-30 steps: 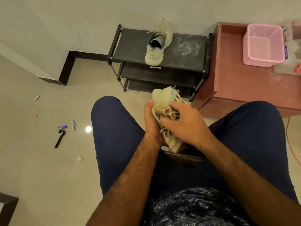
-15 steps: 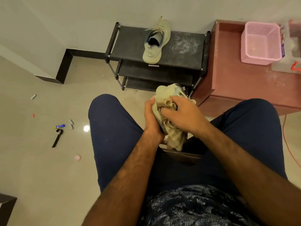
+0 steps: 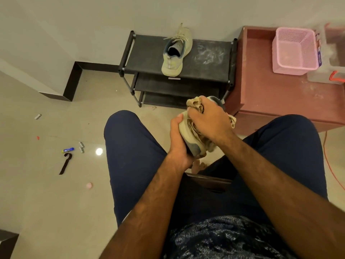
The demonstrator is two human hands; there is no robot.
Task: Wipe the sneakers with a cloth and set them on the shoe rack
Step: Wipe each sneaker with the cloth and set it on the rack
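I sit with a pale beige sneaker (image 3: 188,136) held between my knees. My left hand (image 3: 178,142) grips its sole side from the left. My right hand (image 3: 210,120) grips a crumpled beige cloth (image 3: 196,102) and presses it on the upper of the sneaker, hiding most of it. The other beige sneaker (image 3: 176,53) stands on the top shelf of the black shoe rack (image 3: 149,58) against the wall, heel toward me.
A reddish low cabinet (image 3: 265,98) stands right of the rack, carrying a pink basket (image 3: 295,51) and a clear box (image 3: 334,71). Small bits and a black strap (image 3: 65,163) lie on the floor at left. An orange cord (image 3: 330,165) runs at right.
My right hand has slid the cloth up the sneaker toward its far end, and the sneaker has turned so more of its grey heel and sole faces me. The left hand keeps its grip.
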